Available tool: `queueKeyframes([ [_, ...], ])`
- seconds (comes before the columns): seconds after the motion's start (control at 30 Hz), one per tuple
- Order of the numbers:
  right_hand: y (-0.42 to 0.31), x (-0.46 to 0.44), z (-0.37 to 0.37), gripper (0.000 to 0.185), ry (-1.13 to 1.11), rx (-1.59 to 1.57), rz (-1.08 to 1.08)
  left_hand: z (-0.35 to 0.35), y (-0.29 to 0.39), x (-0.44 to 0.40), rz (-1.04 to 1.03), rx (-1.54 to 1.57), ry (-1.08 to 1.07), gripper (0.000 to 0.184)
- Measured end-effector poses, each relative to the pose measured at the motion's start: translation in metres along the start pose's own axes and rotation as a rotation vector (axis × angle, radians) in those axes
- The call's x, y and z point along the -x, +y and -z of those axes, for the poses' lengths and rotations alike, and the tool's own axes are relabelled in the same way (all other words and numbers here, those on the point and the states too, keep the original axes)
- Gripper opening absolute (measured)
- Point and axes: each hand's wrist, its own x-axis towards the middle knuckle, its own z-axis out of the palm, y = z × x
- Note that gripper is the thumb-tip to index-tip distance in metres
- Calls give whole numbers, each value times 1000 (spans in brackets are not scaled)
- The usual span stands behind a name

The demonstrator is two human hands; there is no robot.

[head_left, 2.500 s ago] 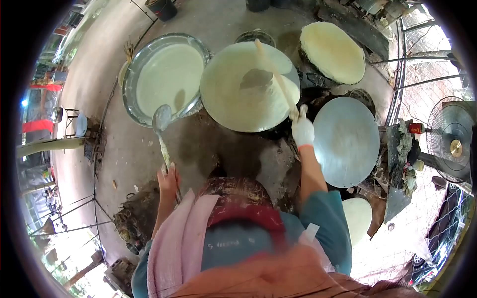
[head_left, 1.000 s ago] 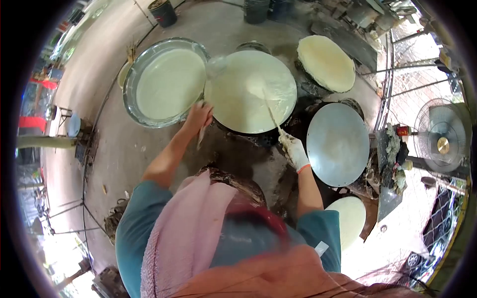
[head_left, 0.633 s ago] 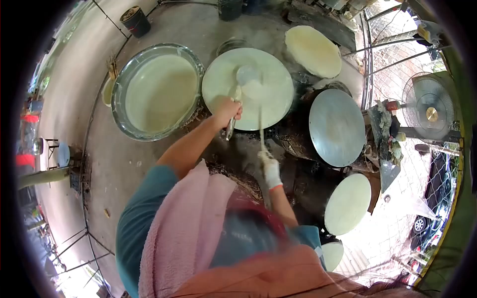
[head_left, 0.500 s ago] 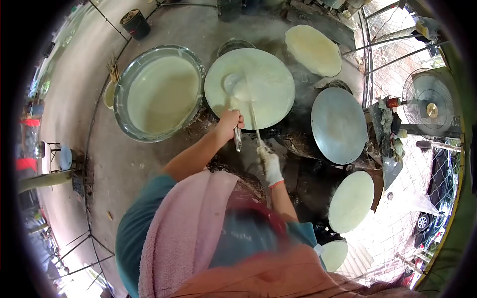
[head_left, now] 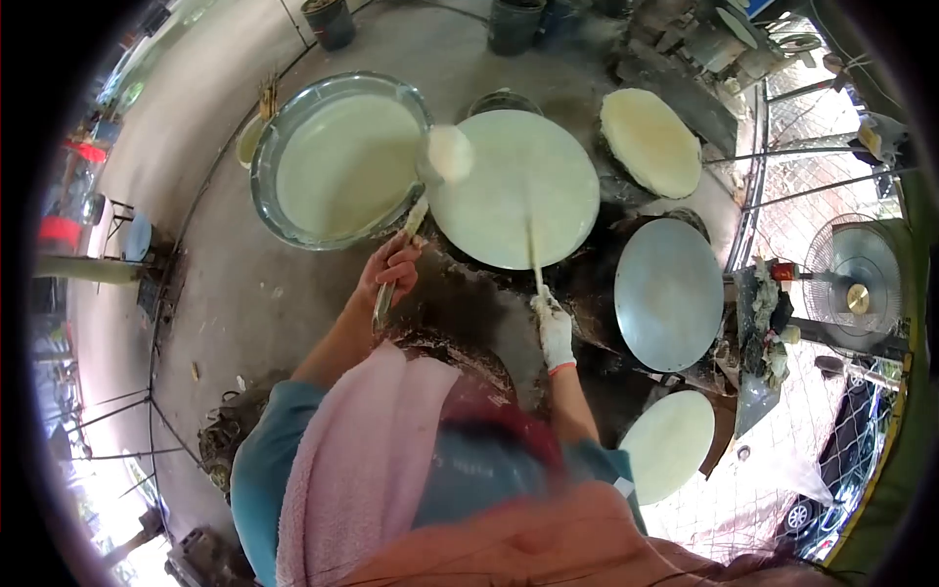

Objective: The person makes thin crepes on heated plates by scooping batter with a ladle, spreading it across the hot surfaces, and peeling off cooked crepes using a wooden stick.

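The grey floor (head_left: 245,323) spreads across the frame, with the basin (head_left: 263,181) left of upper centre and the griddle (head_left: 514,266) just beside it. A bare pan (head_left: 670,293) sits right of centre. Since a moment ago, the ladle (head_left: 417,213) has swung from the griddle's middle to its left edge, beside the basin, which leaves most of the coat uncovered. The left hand (head_left: 393,266) is clamped on its handle; the gloved right hand (head_left: 555,328) is closed round the stick (head_left: 536,256), which reaches over the griddle. The batter (head_left: 489,215) there looks pale, wet and nearly even; the ladle's bowl is blurred and whitish.
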Motion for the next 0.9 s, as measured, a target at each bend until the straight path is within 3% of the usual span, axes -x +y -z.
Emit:
queueKeyframes([
  [0.07, 0, 10, -14, 36, -238, 172, 66, -28, 13, 11, -44, -64, 61, 29],
  [0.1, -14, 19, -19, 35, -227, 139, 54, -41, 28, 17, -93, -102, 86, 28],
  [0.13, -23, 20, -21, 34, -210, 103, 42, -43, 47, 21, -90, -88, 119, 28],
  [0.2, -22, 8, -20, 34, 82, -90, 4, -40, 87, 31, -80, -47, 188, 28],
  [0.23, -29, 11, -26, 33, 79, 41, -77, -33, 110, 38, -59, -99, 226, 25],
  [0.33, -16, 38, -69, 35, -100, -43, 1, -19, 190, 55, 1, -620, 549, 24],
  [0.37, -12, 43, -77, 39, -61, 151, 63, 1, 224, 61, 53, -956, 573, 23],
  [0.47, 4, 69, -131, 44, 292, -192, -31, 28, 282, 69, 212, -1749, 881, 19],
  [0.5, 2, 82, -156, 45, 268, -131, -65, 17, 297, 61, 427, -2263, 890, 19],
  [0.6, -9, 117, -219, 45, 191, -82, -53, 78, 360, 52, 486, -2907, 424, 18],
  [0.7, 2, 129, -241, 45, 362, -164, -144, 80, 371, -1, 586, -2874, 429, 18],
  [0.73, 7, 134, -246, 45, 399, -188, -171, 83, 377, -15, 539, -2884, 331, 19],
  [0.77, 19, 137, -252, 45, 363, -182, -65, 87, 385, -26, 485, -2889, 239, 21],
  [0.87, 21, 146, -278, 45, 373, -149, -89, 141, 414, -30, 501, -2897, 39, 29],
  [0.9, 23, 148, -286, 45, 362, -161, -98, 152, 414, -22, 626, -2803, 154, 31],
])
